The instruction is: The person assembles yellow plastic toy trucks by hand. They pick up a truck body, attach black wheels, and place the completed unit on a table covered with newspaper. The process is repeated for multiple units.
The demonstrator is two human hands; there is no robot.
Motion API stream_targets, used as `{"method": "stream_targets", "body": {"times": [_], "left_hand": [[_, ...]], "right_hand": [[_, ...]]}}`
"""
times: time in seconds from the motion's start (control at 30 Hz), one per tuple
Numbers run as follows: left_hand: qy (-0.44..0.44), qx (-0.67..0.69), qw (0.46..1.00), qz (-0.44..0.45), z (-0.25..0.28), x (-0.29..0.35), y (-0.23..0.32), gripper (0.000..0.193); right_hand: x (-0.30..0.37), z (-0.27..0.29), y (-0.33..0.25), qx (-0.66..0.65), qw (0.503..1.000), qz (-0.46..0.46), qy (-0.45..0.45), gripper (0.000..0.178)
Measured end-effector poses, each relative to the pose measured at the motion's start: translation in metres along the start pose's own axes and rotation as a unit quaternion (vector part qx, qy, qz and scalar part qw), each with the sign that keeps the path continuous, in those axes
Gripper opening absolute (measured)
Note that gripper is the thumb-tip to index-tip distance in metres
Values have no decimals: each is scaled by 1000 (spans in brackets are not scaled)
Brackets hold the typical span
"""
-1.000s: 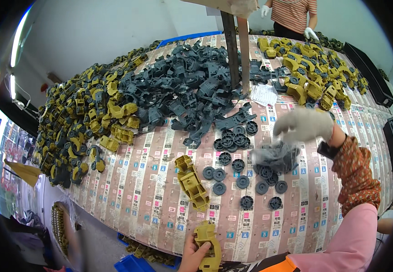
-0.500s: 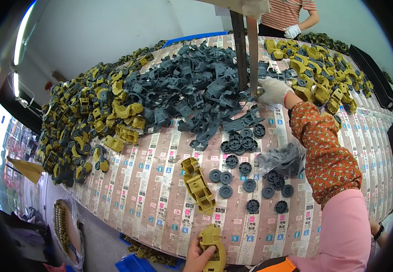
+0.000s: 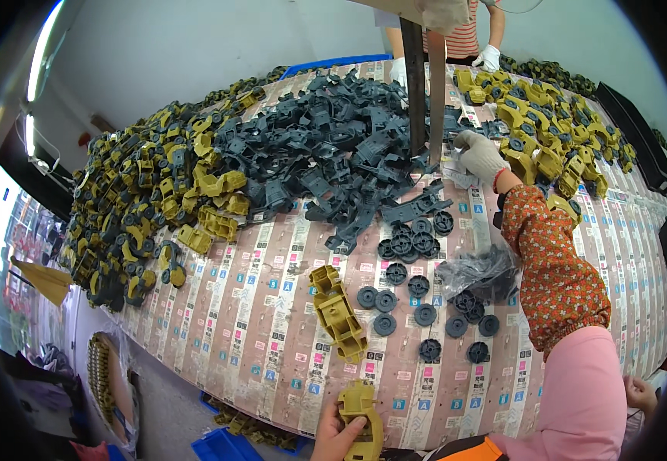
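Note:
At the bottom middle, my left hand is closed round a yellow plastic toy vehicle body, thumb on its side. My right hand, in a white knit glove below a floral sleeve, reaches to the far part of the table beside two metal posts. Its fingers curl downward near dark grey toy chassis parts; whatever they hold is hidden. A second yellow vehicle body lies beyond my left hand. Right of it are loose dark grey wheels and a crumpled clear plastic bag with more wheels.
Yellow and grey assembled toy vehicles are heaped at left, with more yellow vehicles at far right. Across the table stands a co-worker in white gloves. Another person's hand shows at the right edge. Blue bins sit below the table edge.
My gloved right hand has shifted slightly right, away from the posts. The co-worker across has moved left, and a second gloved hand now shows behind the posts. My left hand stays put.

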State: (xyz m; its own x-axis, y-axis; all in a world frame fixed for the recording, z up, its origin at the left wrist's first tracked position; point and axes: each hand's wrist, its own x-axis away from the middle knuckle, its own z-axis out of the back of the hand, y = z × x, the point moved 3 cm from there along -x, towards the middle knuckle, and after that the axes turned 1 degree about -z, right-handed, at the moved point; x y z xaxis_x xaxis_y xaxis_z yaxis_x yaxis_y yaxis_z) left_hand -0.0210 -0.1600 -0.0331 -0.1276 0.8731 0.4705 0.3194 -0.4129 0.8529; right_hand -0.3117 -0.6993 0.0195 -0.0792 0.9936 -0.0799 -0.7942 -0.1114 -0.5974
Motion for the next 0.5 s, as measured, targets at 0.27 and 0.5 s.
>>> {"method": "stream_targets", "body": {"times": [0.27, 0.5], "left_hand": [[10, 11, 1000, -12, 2, 1, -5, 51], [11, -16, 999, -30, 5, -1, -11, 51]], "right_hand": [[-5, -10, -16, 71, 994, -50, -60, 46], [-56, -35, 23, 258, 950, 146, -99, 20]]}}
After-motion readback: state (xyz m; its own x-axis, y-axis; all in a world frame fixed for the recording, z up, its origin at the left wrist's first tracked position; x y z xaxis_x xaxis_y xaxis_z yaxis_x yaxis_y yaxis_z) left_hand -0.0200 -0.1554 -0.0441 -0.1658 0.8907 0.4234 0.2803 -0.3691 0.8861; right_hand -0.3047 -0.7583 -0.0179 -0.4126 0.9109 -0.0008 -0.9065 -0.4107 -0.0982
